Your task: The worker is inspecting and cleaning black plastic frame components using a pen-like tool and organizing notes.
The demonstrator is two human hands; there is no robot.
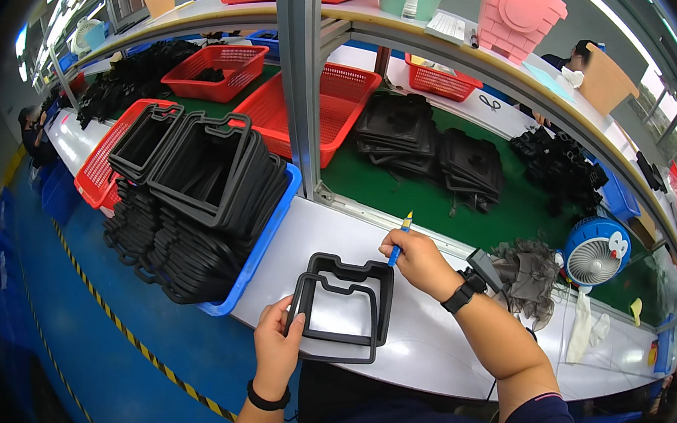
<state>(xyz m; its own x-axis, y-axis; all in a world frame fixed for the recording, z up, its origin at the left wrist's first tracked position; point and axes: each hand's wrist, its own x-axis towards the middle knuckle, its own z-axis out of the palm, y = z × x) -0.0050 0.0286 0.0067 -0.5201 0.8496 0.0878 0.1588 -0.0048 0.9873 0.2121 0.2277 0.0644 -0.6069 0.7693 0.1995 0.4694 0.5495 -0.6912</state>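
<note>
The black frame [345, 306] lay flat on the pale bench top [439, 348], directly in front of the person, and appeared to be two thin rectangular frames stacked slightly askew. Judged from its slender rails and open centre, the part was light and probably somewhat flexible, likely a moulded plastic or rubber piece; it would twist if lifted by one corner, so a hold on one rail with support on the opposite rail would suit it best. The matt surface looked unlikely to slip.

The left hand [276, 347] gripped the near left rail, thumb [295, 326] on top and the remaining fingers curled under or around the edge, clamped on the frame. The left forearm entered from the lower edge, wrist straight, a dark band at the wrist.

The right hand [417, 259] rested at the far right corner of the frame, fingers closed round a blue-and-yellow tool [400, 238] held like a pen, its tip pointing down toward the frame just beyond the fingertips. The right wrist bore a black watch [462, 292], the forearm angled inward.

Left of the left-hand fingers stood a blue bin [263, 247] heaped with similar frames
</note>
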